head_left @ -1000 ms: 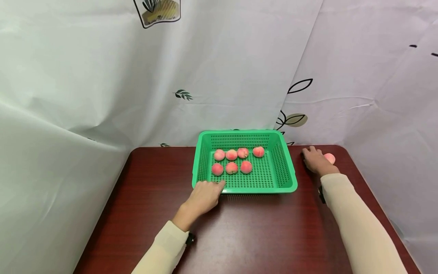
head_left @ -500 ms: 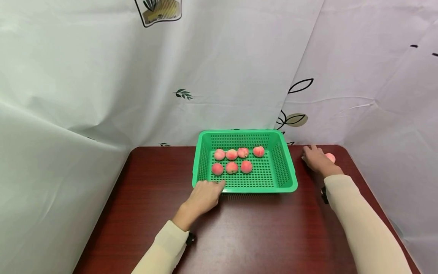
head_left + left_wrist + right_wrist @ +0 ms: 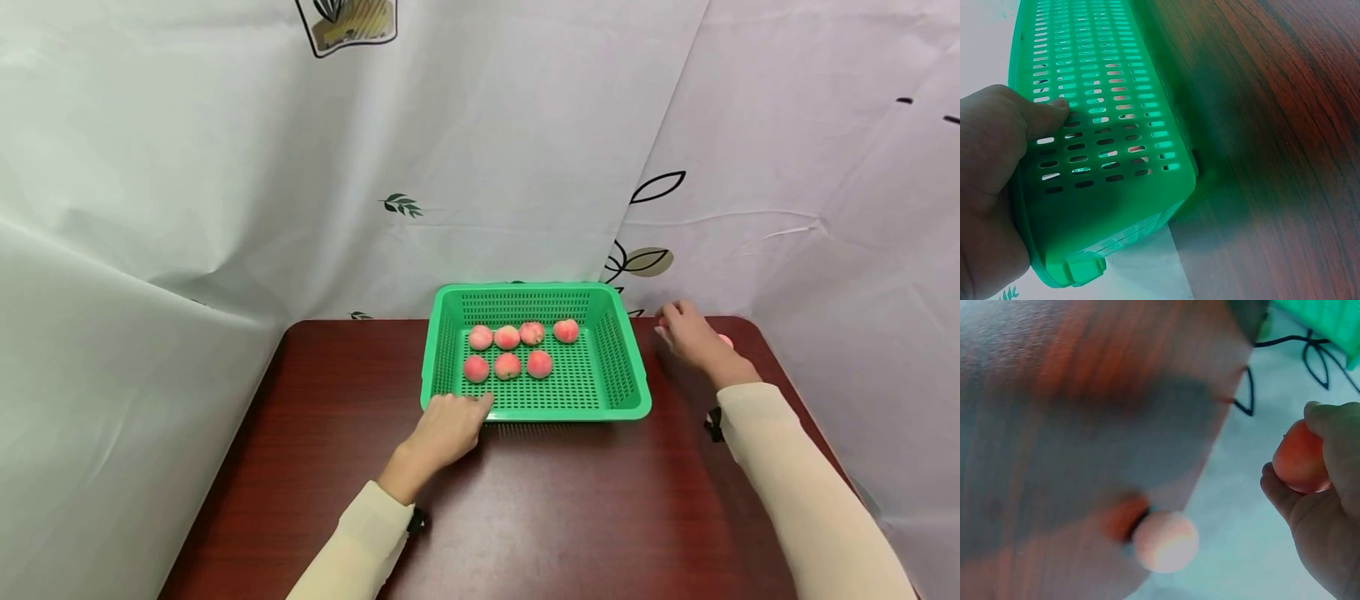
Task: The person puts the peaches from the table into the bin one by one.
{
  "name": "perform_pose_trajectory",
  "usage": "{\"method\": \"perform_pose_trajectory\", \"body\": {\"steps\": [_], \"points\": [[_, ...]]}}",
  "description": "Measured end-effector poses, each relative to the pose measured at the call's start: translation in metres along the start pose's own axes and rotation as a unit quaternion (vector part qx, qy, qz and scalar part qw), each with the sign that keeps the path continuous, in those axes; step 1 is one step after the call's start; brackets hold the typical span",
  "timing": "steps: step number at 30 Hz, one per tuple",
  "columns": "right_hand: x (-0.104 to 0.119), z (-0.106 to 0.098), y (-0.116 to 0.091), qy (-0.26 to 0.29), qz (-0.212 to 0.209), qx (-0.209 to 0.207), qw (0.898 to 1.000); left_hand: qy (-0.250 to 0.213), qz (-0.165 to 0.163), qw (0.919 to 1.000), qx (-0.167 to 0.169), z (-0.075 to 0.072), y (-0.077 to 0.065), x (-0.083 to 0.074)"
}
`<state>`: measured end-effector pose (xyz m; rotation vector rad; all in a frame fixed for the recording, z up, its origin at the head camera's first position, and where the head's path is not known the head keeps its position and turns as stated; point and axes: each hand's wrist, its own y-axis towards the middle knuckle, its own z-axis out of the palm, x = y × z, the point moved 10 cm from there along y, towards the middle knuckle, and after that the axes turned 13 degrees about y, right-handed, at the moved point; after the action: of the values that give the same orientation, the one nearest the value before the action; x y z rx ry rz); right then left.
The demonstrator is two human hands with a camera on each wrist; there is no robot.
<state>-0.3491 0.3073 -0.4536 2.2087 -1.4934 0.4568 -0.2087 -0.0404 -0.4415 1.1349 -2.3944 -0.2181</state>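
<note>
My left hand (image 3: 448, 427) grips the near rim of a green perforated basket (image 3: 637, 392); in the left wrist view its thumb (image 3: 1054, 115) presses the slotted outer wall. Inside the basket, several pink peaches (image 3: 507, 366) lie in two rows toward the left and middle. To the right of the basket, my right hand (image 3: 686, 335) pinches a peach (image 3: 1300, 459) between thumb and fingers, raised above the table's far edge. Most of that peach is covered by the hand in the head view. Another peach (image 3: 1166, 542) rests on the table, partly hidden behind the right wrist in the head view.
The dark red wooden table (image 3: 585, 517) carries the basket near its back edge. A pale patterned cloth (image 3: 480, 150) hangs right behind the table and along both sides.
My right hand has risen slightly from the tabletop with a peach now in its fingers. The left hand and the basket have stayed where they were.
</note>
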Motion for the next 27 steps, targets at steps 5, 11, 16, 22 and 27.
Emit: {"method": "perform_pose_trajectory", "body": {"steps": [5, 11, 16, 22, 27], "points": [[0.023, -0.011, 0.003, 0.0, -0.041, -0.025, 0.999, 0.001, 0.001, 1.0, 0.0, 0.0, 0.0, 0.0], [0.046, -0.023, 0.009, 0.008, -0.063, -0.043, 0.997, 0.002, 0.002, 1.0, -0.005, -0.002, 0.0, 0.001], [0.063, -0.033, 0.014, 0.027, -0.082, -0.054, 0.995, -0.001, 0.003, 1.0, -0.006, -0.003, 0.001, 0.0], [0.086, -0.037, 0.019, 0.026, -0.095, -0.042, 0.994, -0.004, 0.002, 1.0, 0.001, -0.002, 0.001, 0.0], [0.106, -0.033, 0.024, 0.019, -0.094, -0.014, 0.995, -0.012, -0.002, 0.9999, 0.0, -0.004, 0.001, 0.001]]}}
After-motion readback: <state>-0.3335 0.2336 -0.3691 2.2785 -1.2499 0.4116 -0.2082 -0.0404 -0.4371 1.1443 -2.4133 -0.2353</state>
